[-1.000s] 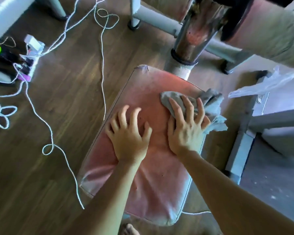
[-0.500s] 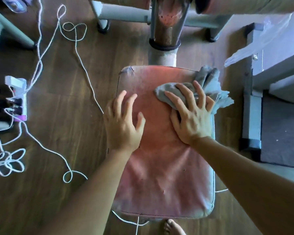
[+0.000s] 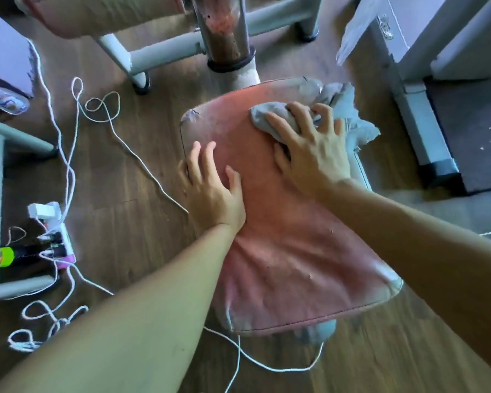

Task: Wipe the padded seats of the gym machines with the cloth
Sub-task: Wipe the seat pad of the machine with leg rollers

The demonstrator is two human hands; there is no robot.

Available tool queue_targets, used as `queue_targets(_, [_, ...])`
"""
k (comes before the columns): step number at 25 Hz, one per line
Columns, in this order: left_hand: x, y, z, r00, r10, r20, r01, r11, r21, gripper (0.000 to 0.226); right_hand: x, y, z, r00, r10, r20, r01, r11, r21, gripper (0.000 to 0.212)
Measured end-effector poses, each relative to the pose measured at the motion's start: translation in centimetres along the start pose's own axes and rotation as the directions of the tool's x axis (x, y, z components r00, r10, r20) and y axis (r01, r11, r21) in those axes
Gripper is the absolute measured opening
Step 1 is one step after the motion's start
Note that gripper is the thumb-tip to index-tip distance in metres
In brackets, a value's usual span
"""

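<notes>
The cloth (image 3: 270,118) lies under the spread fingers of the right hand (image 3: 315,154) on the seat (image 3: 281,251); the left hand (image 3: 210,191) rests flat.

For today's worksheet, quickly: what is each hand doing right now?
Left hand: open, flat on the seat.
Right hand: open, fingers pressing the cloth.

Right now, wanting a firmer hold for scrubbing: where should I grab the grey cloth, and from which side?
Probably the bunched folds of the grey cloth at the seat's far right corner, taken from the right. They stand up and spill over the edge, so fingers can close round them; the part under the right hand lies flat.
</notes>
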State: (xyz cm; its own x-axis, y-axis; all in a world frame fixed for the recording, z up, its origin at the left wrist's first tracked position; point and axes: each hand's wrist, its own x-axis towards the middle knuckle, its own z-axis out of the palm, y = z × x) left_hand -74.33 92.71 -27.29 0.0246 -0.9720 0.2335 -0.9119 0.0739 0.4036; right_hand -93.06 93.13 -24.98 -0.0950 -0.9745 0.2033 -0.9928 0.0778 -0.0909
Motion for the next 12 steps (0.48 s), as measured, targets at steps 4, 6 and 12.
queue_targets(4, [0.1,-0.1,0.4,1.0,-0.006,-0.009,0.007,1.0,0.027,0.051,-4.8,-2.4,-3.0,0.989,0.065,0.134,-0.082,0.989,0.125,0.06])
queue_targets(6, [0.4,-0.4,0.7,1.0,0.012,-0.027,-0.012,1.0,-0.009,0.049,-8.3,-2.3,-4.6,0.986,0.013,0.165,-0.03,0.995,0.1,0.063])
queue_targets(12, [0.7,-0.4,-0.2,0.992,-0.074,0.097,0.096,0.964,-0.246,0.056,-14.1,-8.7,-3.3,0.907,0.418,0.041,-0.419,0.908,0.021,0.057])
